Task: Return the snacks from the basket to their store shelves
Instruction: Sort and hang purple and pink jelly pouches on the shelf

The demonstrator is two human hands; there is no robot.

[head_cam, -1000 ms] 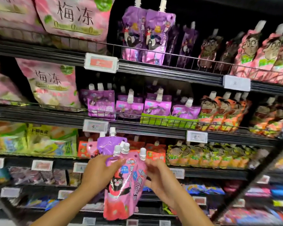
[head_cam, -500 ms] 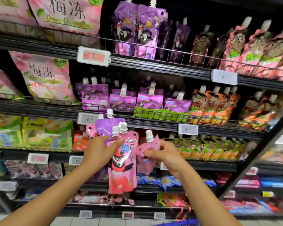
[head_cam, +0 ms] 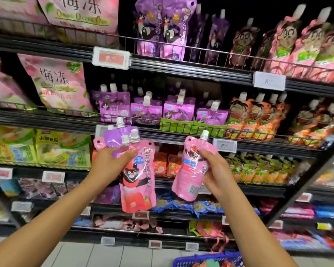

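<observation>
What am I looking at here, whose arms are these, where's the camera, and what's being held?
There is no machine: these are a person's two bare arms, filmed by a wide-angle camera worn on their head, looking forward and down. They face black wire-fronted store shelves stocked with spouted jelly pouches and bagged snacks. The left hand grips a bunch of soft spouted pouches, the front pink bear-print pouch with a plain purple pouch behind it. The right hand holds a single pink spouted pouch apart from the bunch. At the bottom edge shows the rim of a blue plastic basket.

"梅冻" on pink bag
</observation>
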